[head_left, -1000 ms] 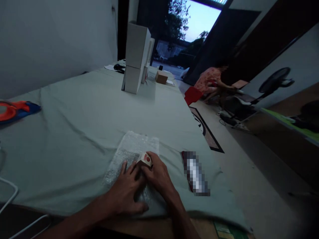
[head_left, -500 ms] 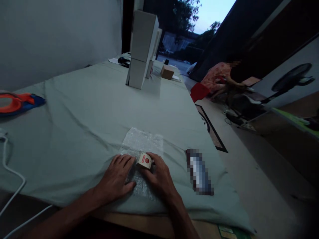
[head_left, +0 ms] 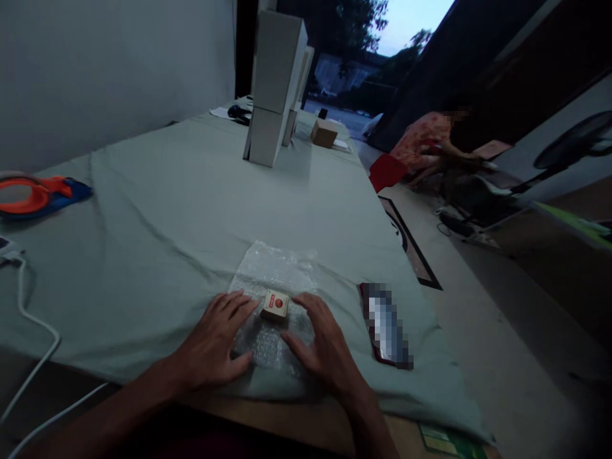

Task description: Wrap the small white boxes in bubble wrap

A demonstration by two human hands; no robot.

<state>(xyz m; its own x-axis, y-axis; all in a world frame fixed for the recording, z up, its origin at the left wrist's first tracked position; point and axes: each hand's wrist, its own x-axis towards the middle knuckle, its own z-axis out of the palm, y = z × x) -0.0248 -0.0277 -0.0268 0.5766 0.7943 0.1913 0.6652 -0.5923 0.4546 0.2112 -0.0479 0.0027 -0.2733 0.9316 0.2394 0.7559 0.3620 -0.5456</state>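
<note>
A small tan box with a red label (head_left: 275,305) lies flat on a sheet of bubble wrap (head_left: 272,280) near the table's front edge. My left hand (head_left: 215,338) rests open on the left part of the wrap, fingers stretched toward the box. To the right of the box, my right hand (head_left: 322,341) lies open on the wrap with its fingers spread. Neither hand holds the box; both sit just beside it.
The table wears a pale green cloth (head_left: 191,191). A stack of white boxes (head_left: 275,83) and a small brown box (head_left: 324,132) stand at the far end. An orange and blue tool (head_left: 38,194) and a white cable (head_left: 29,319) lie left. A flat blurred item (head_left: 385,325) lies right. A person (head_left: 425,143) sits beyond.
My right hand has let go of the small box, which now lies flat on the wrap. Both hands have drawn apart to either side of it.
</note>
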